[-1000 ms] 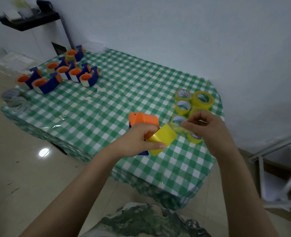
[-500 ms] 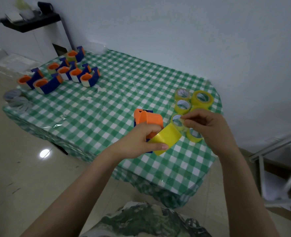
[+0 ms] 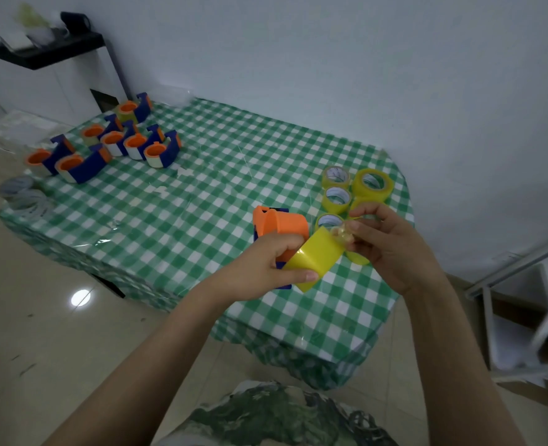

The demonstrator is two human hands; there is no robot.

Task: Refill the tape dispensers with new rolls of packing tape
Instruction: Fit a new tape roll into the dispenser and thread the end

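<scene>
My left hand (image 3: 268, 268) grips a yellow roll of packing tape (image 3: 314, 260) together with an orange and blue tape dispenser (image 3: 279, 225), held just above the table's near right part. My right hand (image 3: 385, 243) pinches the crumpled loose end of the tape (image 3: 342, 235) at the roll's upper right edge. Several more yellow rolls (image 3: 371, 183) lie on the green checked tablecloth (image 3: 202, 201) right behind my hands.
Several orange and blue dispensers (image 3: 115, 146) stand grouped at the table's far left corner. Empty grey tape cores (image 3: 24, 196) lie at the left edge. A black shelf (image 3: 47, 48) hangs on the wall. A metal frame (image 3: 524, 284) stands at the right.
My right hand has come down onto the roll and now pinches the tape's loose end. The dispenser and roll have shifted slightly right and up in my left hand.
</scene>
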